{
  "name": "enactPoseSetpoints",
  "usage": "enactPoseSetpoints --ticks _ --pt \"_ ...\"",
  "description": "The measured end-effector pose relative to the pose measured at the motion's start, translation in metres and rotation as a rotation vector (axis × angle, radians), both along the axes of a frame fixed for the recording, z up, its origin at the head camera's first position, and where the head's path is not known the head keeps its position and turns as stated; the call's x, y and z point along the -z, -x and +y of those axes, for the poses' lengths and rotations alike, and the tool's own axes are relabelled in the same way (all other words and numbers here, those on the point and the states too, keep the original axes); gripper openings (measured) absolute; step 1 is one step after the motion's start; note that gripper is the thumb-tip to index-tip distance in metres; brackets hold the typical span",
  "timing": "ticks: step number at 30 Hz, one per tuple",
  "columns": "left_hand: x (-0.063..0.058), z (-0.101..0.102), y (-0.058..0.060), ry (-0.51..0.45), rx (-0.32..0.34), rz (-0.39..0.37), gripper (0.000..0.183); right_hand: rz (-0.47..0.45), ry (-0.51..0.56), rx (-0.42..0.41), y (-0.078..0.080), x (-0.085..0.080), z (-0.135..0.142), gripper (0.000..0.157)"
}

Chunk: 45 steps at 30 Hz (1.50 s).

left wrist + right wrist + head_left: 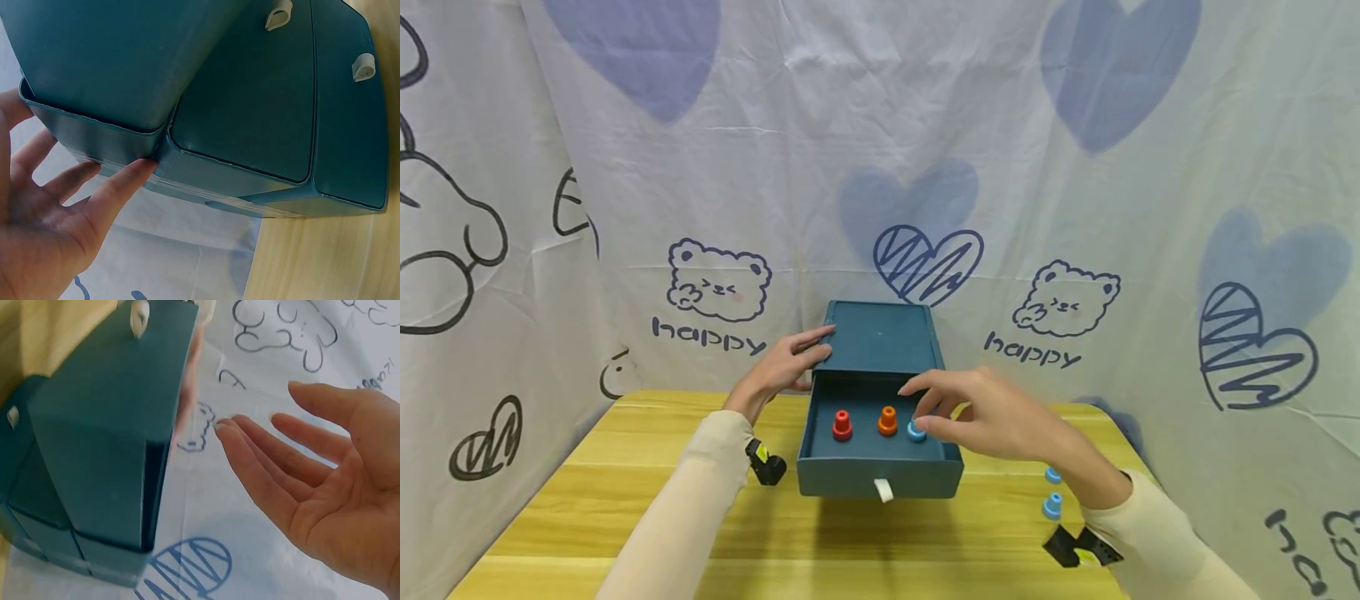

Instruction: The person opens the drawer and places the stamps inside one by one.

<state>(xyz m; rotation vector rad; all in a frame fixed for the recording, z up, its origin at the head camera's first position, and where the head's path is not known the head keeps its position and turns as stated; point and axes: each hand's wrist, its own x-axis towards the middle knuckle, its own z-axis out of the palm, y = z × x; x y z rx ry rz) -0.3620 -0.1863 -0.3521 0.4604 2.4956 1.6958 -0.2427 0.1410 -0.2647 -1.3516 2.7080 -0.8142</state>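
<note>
A dark teal drawer box (pixel 883 337) has its top drawer (pixel 880 477) pulled out by a white tab (pixel 883 490). Inside the drawer stand a red stepped peg (pixel 842 427), an orange one (pixel 887 422) and a light blue one (pixel 915 432). My left hand (pixel 786 364) rests against the box's left side with fingers spread; the left wrist view shows its fingertips on the casing (pixel 94 134). Over the drawer's right part hovers my right hand (pixel 992 412), fingers loosely bent above the light blue peg. The right wrist view shows nothing between those fingers.
Two more light blue pegs (pixel 1052 506) are on the wooden table (pixel 685 500), right of the box near my right wrist. Lower drawers (pixel 250 94) with white tabs sit beneath the pulled-out one. A printed white cloth (pixel 820 167) hangs behind.
</note>
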Motion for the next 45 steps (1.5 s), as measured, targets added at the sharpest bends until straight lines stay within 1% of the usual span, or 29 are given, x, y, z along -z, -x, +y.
enactPoseSetpoints --ticks 5,10,15,19,24,30,34,38,45 --pt "0.000 -0.001 0.000 -0.003 -0.007 -0.006 0.062 -0.032 0.036 0.013 -0.012 0.013 -0.005 0.030" --pt "0.000 -0.001 0.000 -0.003 -0.004 -0.006 0.062 -0.092 0.028 0.019 -0.018 0.027 -0.009 0.023" --pt "0.000 -0.001 0.000 -0.012 0.003 -0.012 0.061 -0.129 0.049 0.005 -0.023 0.035 -0.013 0.017" --pt "-0.001 -0.002 0.000 -0.023 0.005 -0.014 0.061 -0.127 0.040 0.016 -0.026 0.039 -0.017 0.016" --pt "-0.001 -0.002 0.000 -0.024 0.005 -0.018 0.061 -0.146 0.014 0.043 -0.029 0.046 -0.021 0.017" --pt "0.001 -0.002 0.002 -0.009 -0.004 -0.017 0.061 -0.157 -0.001 0.068 -0.033 0.059 -0.027 0.022" --pt "0.002 -0.001 0.002 -0.007 -0.002 -0.018 0.061 -0.177 0.025 0.093 -0.035 0.069 -0.031 0.020" --pt "0.001 -0.001 0.001 -0.019 -0.003 -0.024 0.060 -0.161 0.076 0.112 -0.037 0.079 -0.037 0.017" --pt "0.001 -0.002 0.001 -0.020 0.004 -0.024 0.060 -0.096 0.164 0.172 -0.041 0.091 -0.045 0.015"
